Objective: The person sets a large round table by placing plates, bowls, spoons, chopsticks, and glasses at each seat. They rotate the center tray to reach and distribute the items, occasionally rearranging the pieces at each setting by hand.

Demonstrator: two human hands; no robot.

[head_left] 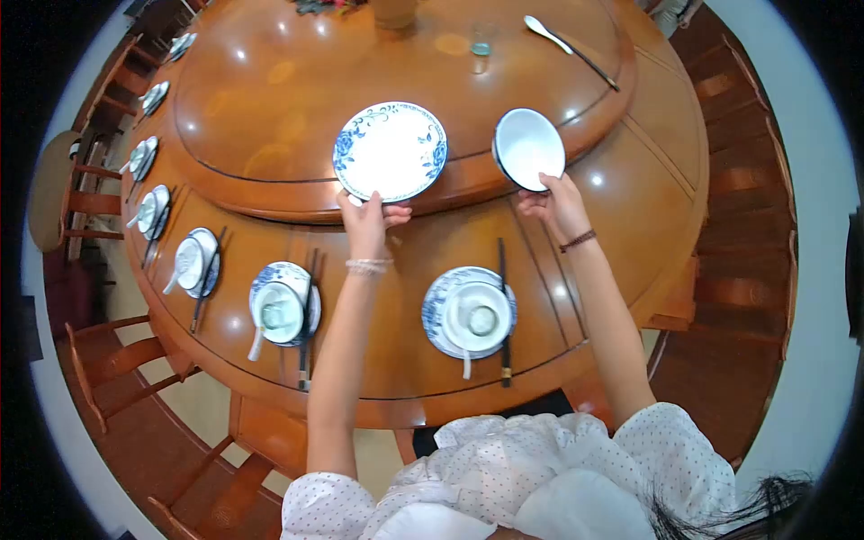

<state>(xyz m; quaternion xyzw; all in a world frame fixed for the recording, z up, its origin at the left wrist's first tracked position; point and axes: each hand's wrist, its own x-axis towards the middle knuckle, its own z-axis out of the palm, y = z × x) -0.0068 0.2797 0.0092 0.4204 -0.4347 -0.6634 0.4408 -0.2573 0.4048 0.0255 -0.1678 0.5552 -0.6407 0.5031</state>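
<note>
My left hand grips the near rim of a white plate with blue flower patterns, thumb on top. The plate is held over the edge of the round turntable. My right hand is closed on the rim of a white bowl, tilted so its plain inside faces me. Below my hands lies a place setting with a blue-patterned plate, a bowl and glass stacked on it, a white spoon, and black chopsticks beside it.
More settings follow the table's left edge, including a stacked glass and chopsticks. On the turntable are a glass, a white spoon, chopsticks and a pot. Wooden chairs surround the table.
</note>
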